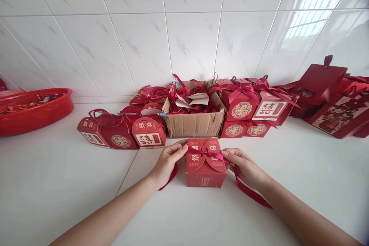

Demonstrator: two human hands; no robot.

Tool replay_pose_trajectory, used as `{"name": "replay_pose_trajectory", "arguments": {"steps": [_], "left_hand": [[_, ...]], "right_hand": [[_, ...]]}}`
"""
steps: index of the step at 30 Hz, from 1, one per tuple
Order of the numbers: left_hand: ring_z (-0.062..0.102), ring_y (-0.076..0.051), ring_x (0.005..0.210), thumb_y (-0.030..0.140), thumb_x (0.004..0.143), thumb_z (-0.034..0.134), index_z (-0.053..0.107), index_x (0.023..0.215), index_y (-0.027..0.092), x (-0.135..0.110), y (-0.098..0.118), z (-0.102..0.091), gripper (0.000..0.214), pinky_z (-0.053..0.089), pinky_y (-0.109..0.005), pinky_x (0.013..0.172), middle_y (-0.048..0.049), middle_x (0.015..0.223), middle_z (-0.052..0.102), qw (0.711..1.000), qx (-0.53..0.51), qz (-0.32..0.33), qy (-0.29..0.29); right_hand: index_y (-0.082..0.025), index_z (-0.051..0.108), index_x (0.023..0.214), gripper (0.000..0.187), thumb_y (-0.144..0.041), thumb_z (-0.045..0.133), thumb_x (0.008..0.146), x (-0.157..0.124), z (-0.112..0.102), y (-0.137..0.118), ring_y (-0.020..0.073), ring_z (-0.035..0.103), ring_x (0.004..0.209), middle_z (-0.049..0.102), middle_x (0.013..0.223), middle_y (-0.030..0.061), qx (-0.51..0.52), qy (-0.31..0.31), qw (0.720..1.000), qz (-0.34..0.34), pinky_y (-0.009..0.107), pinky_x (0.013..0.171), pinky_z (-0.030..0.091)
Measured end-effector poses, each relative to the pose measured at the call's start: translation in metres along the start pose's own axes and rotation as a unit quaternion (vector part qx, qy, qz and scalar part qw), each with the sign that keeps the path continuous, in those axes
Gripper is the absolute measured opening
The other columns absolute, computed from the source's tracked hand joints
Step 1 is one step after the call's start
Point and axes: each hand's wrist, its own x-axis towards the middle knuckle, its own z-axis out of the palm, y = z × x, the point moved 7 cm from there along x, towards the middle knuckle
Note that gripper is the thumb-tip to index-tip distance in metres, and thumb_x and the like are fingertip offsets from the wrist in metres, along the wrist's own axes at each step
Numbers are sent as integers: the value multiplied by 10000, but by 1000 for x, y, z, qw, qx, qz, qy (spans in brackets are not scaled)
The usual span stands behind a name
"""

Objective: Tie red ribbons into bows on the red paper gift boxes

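Observation:
A red gift box [206,177] with gold lettering stands upright on the white surface in front of me, its curved top flaps folded together. A dark red ribbon [215,156] runs across its top and crosses at the middle. At the box's left edge, my left hand [169,160] pinches one end of the ribbon, whose tail hangs below the fingers. On the opposite side my right hand [243,164] pinches the other end, and a longer tail trails down to the right. The fingertips of both hands are close to the box's sides.
Behind the box, a cardboard carton [194,125] holds ribbons and paper cards. Red boxes with cord handles [119,138] stand to its left. Stacked ribboned boxes [236,108] are on its right. A red basin [49,117] sits far left, and dark red bags [319,84] lie far right.

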Motion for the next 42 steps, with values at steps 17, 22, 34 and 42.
{"name": "replay_pose_trajectory", "arguments": {"steps": [17,22,34,42], "left_hand": [[623,-183,818,432,767,673,695,664,174,0,3,1,279,466,-278,738,-53,1057,672,1000,17,6,19],[615,-194,868,430,781,665,728,823,199,1,5,1,243,458,-267,759,-42,955,697,999,34,18,27],[583,-172,729,442,780,658,693,724,177,-4,13,1,273,450,-248,683,-19,754,676,994,81,43,57],[564,-159,727,430,823,611,680,725,185,-4,13,-2,273,439,-233,666,-4,736,643,990,115,55,55]], "right_hand": [[-170,487,567,413,-439,575,869,0,1,1,103,333,545,402,568,-24,18,-11,1000,1,264,573,270],[-173,489,572,415,-457,582,861,-1,0,0,103,374,540,441,571,-18,23,-4,1000,4,259,573,303],[-175,522,626,382,-454,548,885,-1,5,0,110,486,517,559,563,3,26,-7,1000,-1,249,546,359],[-172,513,620,383,-419,519,914,-1,7,-3,98,491,507,569,562,5,23,-9,1000,-12,240,540,372]]}}
